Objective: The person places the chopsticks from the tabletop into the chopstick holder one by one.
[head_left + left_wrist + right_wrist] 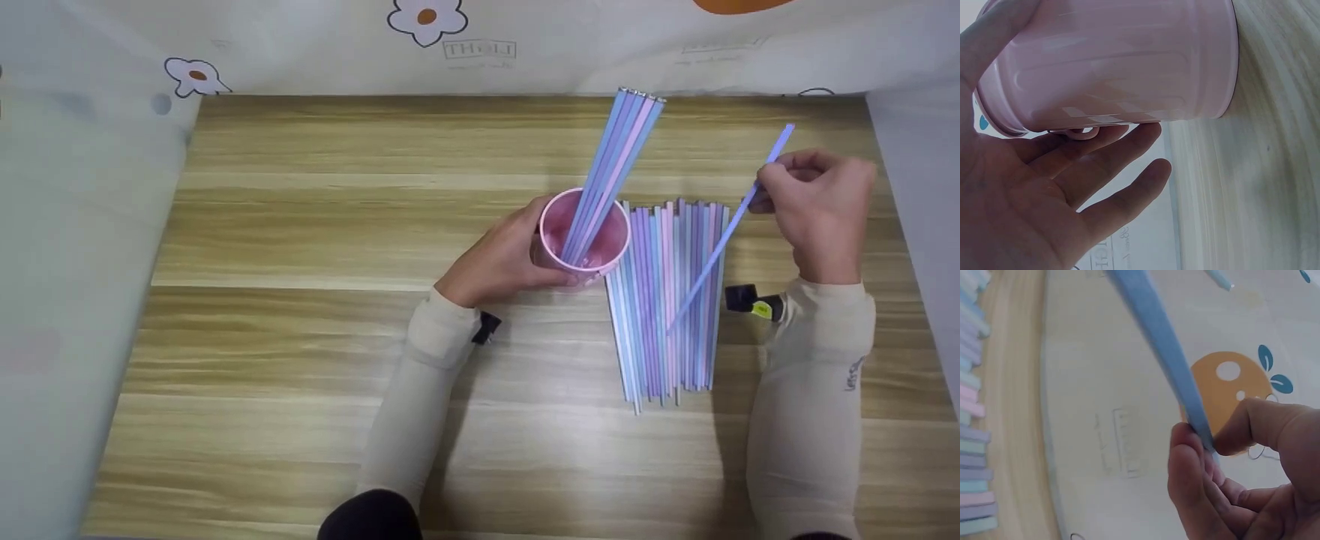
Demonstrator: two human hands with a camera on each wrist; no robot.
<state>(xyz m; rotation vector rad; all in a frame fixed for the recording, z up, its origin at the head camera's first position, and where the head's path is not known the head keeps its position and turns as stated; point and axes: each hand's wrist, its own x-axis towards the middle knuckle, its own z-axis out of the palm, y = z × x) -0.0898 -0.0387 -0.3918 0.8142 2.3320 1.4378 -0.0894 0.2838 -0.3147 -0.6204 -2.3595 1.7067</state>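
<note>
My left hand (510, 251) holds a small pink bucket (547, 232) from its left side, the thumb on one side and fingers on the other. In the left wrist view, the pink bucket (1112, 62) shows a ribbed wall, and two fingertips of the left hand (1072, 180) stand off from it. Several blue, purple and pink straws (619, 161) lean out of the bucket toward the upper right. Between thumb and fingers, my right hand (825, 202) pinches one blue straw (720, 244) near its upper end. The blue straw (1168, 354) appears close up in the right wrist view.
A row of pastel straws (667, 300) lies side by side on the wooden table (300, 360), right of the bucket and under the held straw's lower end. Behind the table rises a white sheet (315, 45) with flower prints. Small black cameras sit at both wrists.
</note>
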